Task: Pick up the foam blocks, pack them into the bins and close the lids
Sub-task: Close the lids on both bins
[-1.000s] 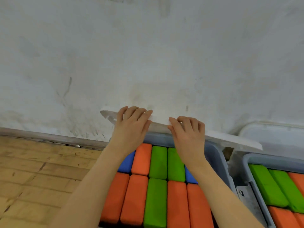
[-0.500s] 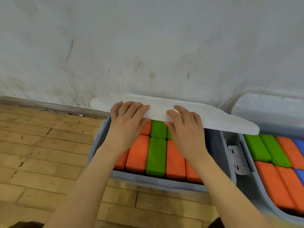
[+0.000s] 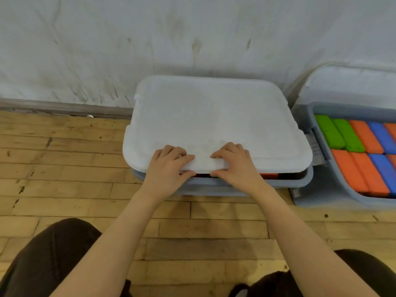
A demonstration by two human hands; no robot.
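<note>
On the wooden floor (image 3: 64, 185), against a scuffed pale wall (image 3: 150, 39), sits a grey bin (image 3: 300, 181) with a white lid (image 3: 214, 121) lying over it. At the lid's near edge the left hand (image 3: 167, 170) grips the rim, its fingers (image 3: 171, 152) curled on top of the lid and the thumb tucked under the edge. Just beside it, the right hand (image 3: 237, 168) holds the same edge the same way, fingers (image 3: 233, 148) bent over the top and thumb beneath. The lid's near edge stands a little above the bin's rim, leaving a narrow gap on the right side through which an orange foam block (image 3: 269, 175) shows inside the bin. The lid's far edge lies close to the wall.

To the right, just beside the covered bin, a second grey bin (image 3: 317, 202) stands open, packed with green foam blocks (image 3: 338, 133), orange blocks (image 3: 360, 174) and blue blocks (image 3: 383, 168) lying flat in rows. Its own white lid (image 3: 347, 86) leans upright behind it against the wall. Along the bottom of the view the person's dark trousers (image 3: 53, 260) appear on both sides of the bare forearms.
</note>
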